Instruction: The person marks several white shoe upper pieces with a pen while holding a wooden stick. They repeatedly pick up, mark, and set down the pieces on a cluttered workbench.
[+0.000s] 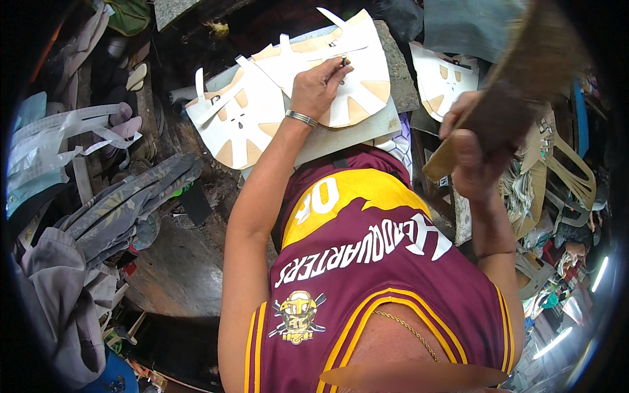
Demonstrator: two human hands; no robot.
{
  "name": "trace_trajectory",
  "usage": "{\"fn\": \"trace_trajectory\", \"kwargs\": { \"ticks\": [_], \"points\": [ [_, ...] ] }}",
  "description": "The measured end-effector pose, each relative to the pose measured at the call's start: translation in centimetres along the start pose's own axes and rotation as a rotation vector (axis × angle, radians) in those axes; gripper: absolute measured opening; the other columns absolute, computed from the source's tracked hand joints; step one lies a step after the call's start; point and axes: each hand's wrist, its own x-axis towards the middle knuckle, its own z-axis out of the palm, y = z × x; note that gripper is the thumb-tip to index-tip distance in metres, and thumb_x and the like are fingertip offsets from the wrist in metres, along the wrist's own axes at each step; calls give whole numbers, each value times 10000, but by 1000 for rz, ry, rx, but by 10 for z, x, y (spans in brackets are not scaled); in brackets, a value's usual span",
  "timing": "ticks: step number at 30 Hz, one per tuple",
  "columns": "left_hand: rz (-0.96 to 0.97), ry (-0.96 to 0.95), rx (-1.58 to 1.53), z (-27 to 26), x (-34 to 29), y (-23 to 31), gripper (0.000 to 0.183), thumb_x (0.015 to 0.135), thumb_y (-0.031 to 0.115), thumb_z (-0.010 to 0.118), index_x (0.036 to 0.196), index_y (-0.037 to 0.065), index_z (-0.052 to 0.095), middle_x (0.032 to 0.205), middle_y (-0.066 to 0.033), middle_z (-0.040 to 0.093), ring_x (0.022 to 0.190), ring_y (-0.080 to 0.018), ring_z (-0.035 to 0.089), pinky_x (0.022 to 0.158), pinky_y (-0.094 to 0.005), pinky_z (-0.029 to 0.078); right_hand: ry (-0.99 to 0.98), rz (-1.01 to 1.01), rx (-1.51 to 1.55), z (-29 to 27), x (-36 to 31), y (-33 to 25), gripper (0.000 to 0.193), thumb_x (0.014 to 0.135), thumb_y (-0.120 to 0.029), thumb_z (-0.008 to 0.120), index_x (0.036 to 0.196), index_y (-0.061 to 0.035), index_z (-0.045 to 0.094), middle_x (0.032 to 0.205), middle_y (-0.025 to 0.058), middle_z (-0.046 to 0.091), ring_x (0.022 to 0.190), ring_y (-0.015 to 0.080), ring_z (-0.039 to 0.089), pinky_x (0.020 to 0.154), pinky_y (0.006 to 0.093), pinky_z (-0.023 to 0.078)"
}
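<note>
Tool [344, 60], small, slim and dark-tipped, stands at the upper centre of the frame, over the right-hand one of two white pieces. The left hand [318, 88] pinches it between thumb and fingertips, and most of its shaft is hidden there. It looks light and rigid, likely metal, and smooth enough to twist if gripped loosely; the best hold is probably around the shaft, with the top end left clear. Beneath it, the right piece [372, 69] shows tan patches and narrow straps; the left piece [262, 121] lies partly beside and partly against it, and I cannot tell which edge is on top. Both seem thin, light and bendable, like leather or a leather substitute, liable to slide or crease, so they would be best taken flat by a broad edge rather than by a strap. They rest on a grey board [318, 145]. At the upper right, a brown block [524, 72] is held up near the camera, its far end blurred; it looks stiff and fairly heavy, like wood. The right hand [477, 171] is wrapped around its lower end, thumb across the near face, a sound place to grip it. Behind that lies another white piece [452, 82]; farther out are tan straps [573, 167] at the right and grey cloth [62, 295] at the lower left.
</note>
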Motion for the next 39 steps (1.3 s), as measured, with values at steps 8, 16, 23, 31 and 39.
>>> {"fn": "trace_trajectory", "kwargs": {
  "ticks": [8,16,23,31,39],
  "points": [
    [-41,-53,155,-2,3,5,207,1092,219,709,1138,19,681,898,-156,823,790,-282,826,685,-348,642,-340,333,-403,19,5,25,843,1061,-204,746,1775,-233,299,1555,301,614,1451,409,613,1209,448,468],
    [-626,38,-670,-26,19,3,247,1157,239,617,1244,21,541,1123,-212,796,987,-259,830,699,-314,690,-126,110,-149,17,4,26,919,1029,-204,805,1781,-232,277,1588,250,607,1420,332,632,1211,431,477],
    [-447,-34,-276,-34,3,7,284,1064,186,765,1316,58,760,1097,-116,844,993,-160,821,763,-275,667,-128,155,-41,31,-5,30,926,1026,-170,804,1782,-202,270,1617,245,582,1458,311,598,1229,421,461],
    [-446,-65,-356,-25,-2,-2,325,1048,151,764,1364,73,769,1034,-104,858,948,-149,831,762,-285,658,-141,169,-76,42,-4,23,877,1038,-159,777,1770,-94,297,1631,205,564,1470,269,560,1245,404,421],
    [-353,-83,-248,-25,-5,-9,335,1039,183,762,1355,71,770,1028,-159,859,946,-195,845,815,-312,654,-163,156,-80,49,2,21,883,1036,-167,782,1771,-103,297,1634,211,563,1464,277,568,1251,411,420]
  ]
}}
